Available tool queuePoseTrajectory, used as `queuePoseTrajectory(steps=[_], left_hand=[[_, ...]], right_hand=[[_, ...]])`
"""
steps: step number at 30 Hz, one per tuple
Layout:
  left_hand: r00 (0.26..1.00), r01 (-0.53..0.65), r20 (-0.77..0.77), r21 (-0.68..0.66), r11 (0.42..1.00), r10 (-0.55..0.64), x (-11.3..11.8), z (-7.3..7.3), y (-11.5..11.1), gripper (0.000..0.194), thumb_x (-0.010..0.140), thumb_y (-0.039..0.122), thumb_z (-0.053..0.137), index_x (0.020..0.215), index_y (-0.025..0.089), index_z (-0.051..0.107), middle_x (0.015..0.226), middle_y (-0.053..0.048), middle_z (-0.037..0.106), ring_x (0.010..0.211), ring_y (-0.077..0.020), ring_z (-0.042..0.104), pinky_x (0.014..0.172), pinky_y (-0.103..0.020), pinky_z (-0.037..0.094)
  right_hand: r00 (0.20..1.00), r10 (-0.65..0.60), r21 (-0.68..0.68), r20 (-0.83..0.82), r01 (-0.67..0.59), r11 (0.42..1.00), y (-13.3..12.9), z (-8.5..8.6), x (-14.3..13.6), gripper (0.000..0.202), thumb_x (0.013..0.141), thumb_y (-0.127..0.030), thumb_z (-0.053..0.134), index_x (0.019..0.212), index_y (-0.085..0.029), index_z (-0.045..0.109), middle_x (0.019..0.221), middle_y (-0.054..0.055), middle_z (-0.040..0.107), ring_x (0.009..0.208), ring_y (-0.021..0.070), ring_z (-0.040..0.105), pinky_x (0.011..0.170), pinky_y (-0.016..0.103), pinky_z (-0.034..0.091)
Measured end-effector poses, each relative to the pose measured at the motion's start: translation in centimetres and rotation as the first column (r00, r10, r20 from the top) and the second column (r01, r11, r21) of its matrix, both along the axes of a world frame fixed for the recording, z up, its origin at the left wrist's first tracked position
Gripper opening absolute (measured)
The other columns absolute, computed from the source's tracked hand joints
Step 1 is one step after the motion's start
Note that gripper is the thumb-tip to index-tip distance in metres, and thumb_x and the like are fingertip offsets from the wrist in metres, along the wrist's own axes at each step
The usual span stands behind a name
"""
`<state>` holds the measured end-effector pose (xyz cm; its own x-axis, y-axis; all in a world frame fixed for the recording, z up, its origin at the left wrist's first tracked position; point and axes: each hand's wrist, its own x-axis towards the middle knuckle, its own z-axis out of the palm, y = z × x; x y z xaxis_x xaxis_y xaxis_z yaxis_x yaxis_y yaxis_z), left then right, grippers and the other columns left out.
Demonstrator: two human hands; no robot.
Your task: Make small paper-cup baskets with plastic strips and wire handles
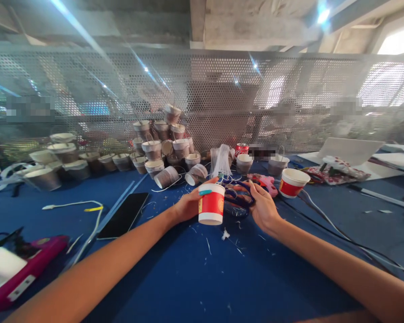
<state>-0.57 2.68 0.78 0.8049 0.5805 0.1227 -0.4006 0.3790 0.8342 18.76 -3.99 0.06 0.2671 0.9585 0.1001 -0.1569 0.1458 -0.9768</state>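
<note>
My left hand (188, 204) is closed around a red and white paper cup (211, 210), its mouth facing up above the blue table. A bright turquoise nail shows against the cup's rim. To the right of the cup, my right hand (266, 210) grips scissors (237, 183) by their dark blue handles. The blades are mostly hidden behind the cup and fingers. Just beyond my hands stands a bundle of white strands (222, 160). Another red and white paper cup (293, 183) is to the right of my right hand.
Many wrapped, handled small buckets (152, 150) are stacked at the back, against a perforated metal screen (218, 107). A black phone (123, 217) lies left. A pink glue gun (264, 181), a red can (241, 149) and cables (330, 224) are right. White scraps (225, 234) litter the blue tabletop.
</note>
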Motion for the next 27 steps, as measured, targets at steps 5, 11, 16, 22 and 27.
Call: queuePoseTrajectory(steps=[5,11,16,22,27], left_hand=[[0.998,-0.058,0.019,0.019,0.998,0.058,-0.1,0.0,-0.1,0.066,0.058,0.023,0.065,0.121,0.022,0.046,0.121,-0.009,0.053,0.094,-0.0231,0.057,0.078,-0.034,0.043],[1.000,0.000,0.004,0.009,1.000,0.000,-0.4,-0.4,-0.2,0.065,0.057,0.028,0.065,0.118,0.016,0.050,0.128,-0.009,0.047,0.109,-0.0279,0.049,0.083,-0.034,0.041],[0.995,0.061,0.084,-0.030,0.998,-0.059,-0.2,-0.2,-0.4,0.069,0.056,0.025,0.066,0.122,0.020,0.045,0.134,-0.008,0.041,0.107,-0.0259,0.050,0.081,-0.033,0.042],[0.990,0.003,0.140,-0.084,0.996,0.008,-0.8,0.2,-0.4,0.075,0.054,0.031,0.069,0.122,0.019,0.041,0.117,-0.011,0.055,0.083,-0.0208,0.061,0.069,-0.031,0.046],[0.984,-0.049,0.165,-0.106,0.993,0.066,-1.3,0.0,0.5,0.067,0.058,0.040,0.067,0.117,0.019,0.044,0.112,-0.009,0.058,0.087,-0.0197,0.060,0.078,-0.033,0.044]], right_hand=[[0.977,0.177,-0.218,-0.115,-0.199,0.956,0.0,1.0,0.4,0.038,0.081,-0.036,0.025,0.082,-0.013,0.055,0.090,0.014,0.065,0.084,0.0225,0.062,0.069,0.038,0.050],[0.821,0.545,-0.341,-0.170,-0.568,0.749,-0.5,1.3,1.4,0.040,0.078,-0.027,0.025,0.082,-0.010,0.061,0.079,0.014,0.066,0.083,0.0223,0.062,0.076,0.039,0.047],[0.713,0.674,-0.298,-0.193,-0.697,0.652,-1.0,1.5,2.1,0.029,0.080,-0.029,0.038,0.084,-0.011,0.060,0.082,0.010,0.063,0.080,0.0179,0.060,0.077,0.034,0.046],[0.589,0.792,-0.247,-0.160,-0.801,0.546,-1.2,1.1,1.5,0.024,0.065,-0.027,0.069,0.077,-0.013,0.053,0.055,-0.006,0.045,0.044,0.0025,0.039,0.041,0.014,0.035],[0.721,0.693,-0.070,0.017,-0.690,0.720,-1.2,1.7,0.9,0.031,0.067,-0.041,0.065,0.075,-0.017,0.046,0.049,-0.006,0.045,0.045,0.0089,0.050,0.038,0.019,0.039]])
